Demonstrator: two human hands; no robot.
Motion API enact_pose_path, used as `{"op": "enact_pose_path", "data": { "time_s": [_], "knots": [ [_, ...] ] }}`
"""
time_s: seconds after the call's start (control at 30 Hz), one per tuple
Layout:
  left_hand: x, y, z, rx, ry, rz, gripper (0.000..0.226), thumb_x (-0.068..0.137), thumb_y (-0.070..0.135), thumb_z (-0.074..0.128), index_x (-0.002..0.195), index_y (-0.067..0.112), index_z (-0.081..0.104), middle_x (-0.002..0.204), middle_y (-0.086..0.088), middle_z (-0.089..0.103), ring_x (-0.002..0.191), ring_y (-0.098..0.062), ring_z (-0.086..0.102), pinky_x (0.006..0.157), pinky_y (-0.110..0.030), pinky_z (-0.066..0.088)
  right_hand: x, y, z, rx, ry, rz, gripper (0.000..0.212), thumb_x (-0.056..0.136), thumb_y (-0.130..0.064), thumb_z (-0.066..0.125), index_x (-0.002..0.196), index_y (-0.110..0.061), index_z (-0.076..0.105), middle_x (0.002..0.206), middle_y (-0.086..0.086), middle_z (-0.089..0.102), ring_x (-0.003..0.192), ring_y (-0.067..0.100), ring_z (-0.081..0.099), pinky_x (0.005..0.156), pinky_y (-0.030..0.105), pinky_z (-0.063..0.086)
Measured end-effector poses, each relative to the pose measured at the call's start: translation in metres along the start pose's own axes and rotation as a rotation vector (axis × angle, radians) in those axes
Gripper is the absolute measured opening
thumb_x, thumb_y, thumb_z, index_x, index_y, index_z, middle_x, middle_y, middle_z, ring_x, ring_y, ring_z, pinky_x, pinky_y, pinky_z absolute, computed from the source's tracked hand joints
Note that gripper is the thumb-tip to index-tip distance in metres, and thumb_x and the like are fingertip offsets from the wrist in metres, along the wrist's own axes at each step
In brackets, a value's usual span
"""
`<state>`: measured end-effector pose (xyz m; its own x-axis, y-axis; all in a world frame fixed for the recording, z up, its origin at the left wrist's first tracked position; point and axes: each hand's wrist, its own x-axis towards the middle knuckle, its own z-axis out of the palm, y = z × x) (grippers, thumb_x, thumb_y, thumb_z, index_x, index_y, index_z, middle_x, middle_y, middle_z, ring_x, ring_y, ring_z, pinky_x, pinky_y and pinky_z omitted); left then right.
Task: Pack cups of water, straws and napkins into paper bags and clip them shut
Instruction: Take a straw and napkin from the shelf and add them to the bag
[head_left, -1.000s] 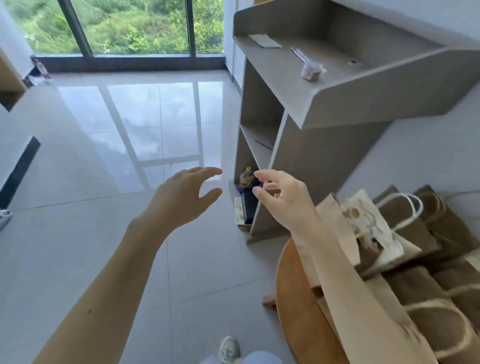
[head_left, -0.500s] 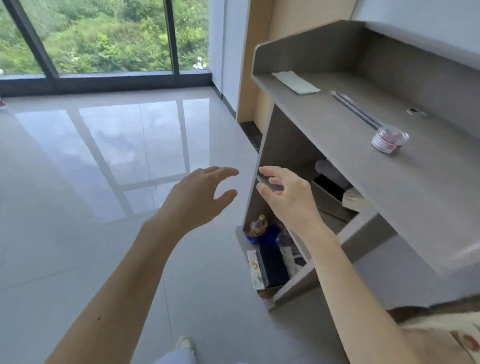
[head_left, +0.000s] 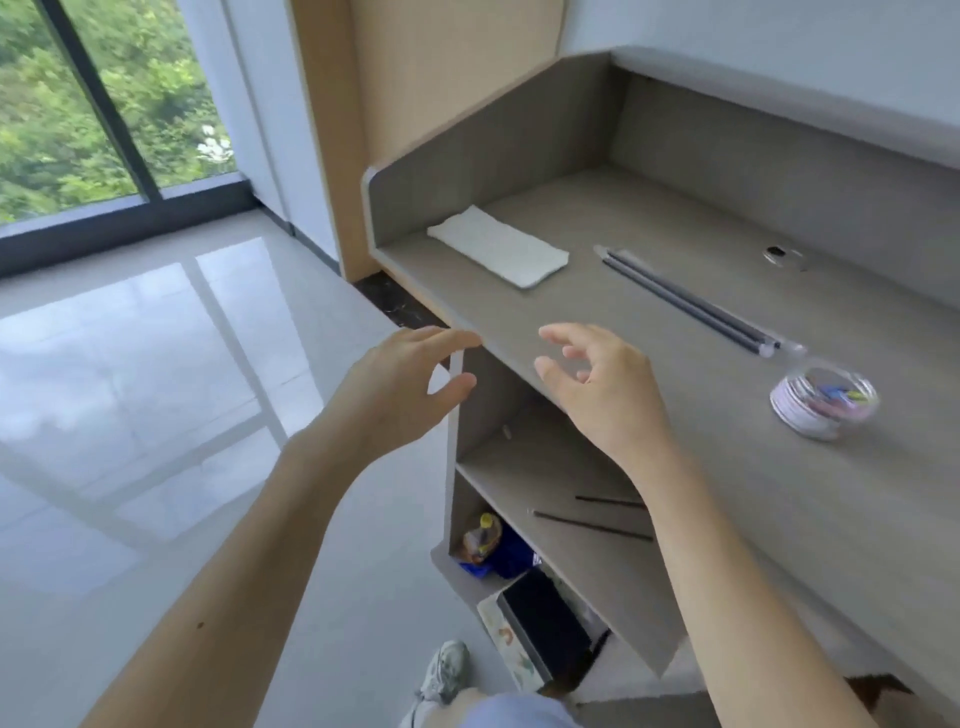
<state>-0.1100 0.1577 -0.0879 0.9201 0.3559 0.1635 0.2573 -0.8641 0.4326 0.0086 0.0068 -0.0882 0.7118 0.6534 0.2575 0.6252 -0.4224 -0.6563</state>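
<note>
Grey desk (head_left: 649, 332), napkin (head_left: 497, 253), straws (head_left: 685, 301), clip jar (head_left: 823, 397)

Bare desktop (head_left: 649, 332) between napkin (head_left: 497, 253) and straws (head_left: 685, 301)

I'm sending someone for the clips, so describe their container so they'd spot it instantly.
Find the grey counter with raised back and side walls. On its top, just beyond the near end of the two wrapped dark straws, sits a round clear tub. It alone is round, with colourful clips inside.
</note>
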Motion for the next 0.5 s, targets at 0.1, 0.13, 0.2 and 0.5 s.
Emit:
{"op": "enact_pose_path", "data": {
  "time_s": [0.1,0.13,0.2,0.5],
  "knots": [
    [0.054,-0.016,-0.005,-0.003,-0.018,0.092,0.039,0.091,0.034,0.054,0.129,0.03,0.051,0.126,0.009,0.057,0.115,-0.015,0.049,0.093,-0.033,0.044,0.042,0.012,0.002,-0.046,0.04,0.05,0.03,0.089,-0.022,0.06,0.119,-0.019,0.061,0.115,-0.003,0.061,0.104,0.012,0.055,0.089,0.029,0.047],
    [0.071,-0.02,-0.006,-0.015,-0.003,0.115,0.038,0.09,0.033,0.056,0.128,0.029,0.053,0.125,0.008,0.058,0.115,-0.016,0.05,0.092,-0.034,0.045,0.055,0.016,0.001,-0.07,0.047,0.056,0.03,0.089,-0.022,0.06,0.119,-0.019,0.061,0.114,-0.003,0.061,0.103,0.012,0.055,0.088,0.025,0.045],
    [0.102,-0.025,-0.004,-0.047,0.007,0.162,0.038,0.088,0.034,0.06,0.125,0.025,0.057,0.122,0.006,0.06,0.115,-0.018,0.05,0.09,-0.034,0.044,0.077,0.023,0.001,-0.122,0.062,0.078,0.029,0.088,-0.021,0.06,0.117,-0.018,0.062,0.112,-0.003,0.061,0.102,0.012,0.054,0.08,0.014,0.036],
    [0.209,-0.028,0.019,-0.051,-0.273,0.438,0.06,0.074,0.052,0.064,0.127,0.025,0.055,0.125,0.002,0.059,0.123,-0.025,0.043,0.1,-0.037,0.036,0.12,0.052,-0.005,-0.239,0.203,0.304,0.029,0.086,-0.017,0.062,0.115,-0.017,0.063,0.118,-0.002,0.06,0.108,0.017,0.054,0.081,0.02,0.036]
  ]
}}
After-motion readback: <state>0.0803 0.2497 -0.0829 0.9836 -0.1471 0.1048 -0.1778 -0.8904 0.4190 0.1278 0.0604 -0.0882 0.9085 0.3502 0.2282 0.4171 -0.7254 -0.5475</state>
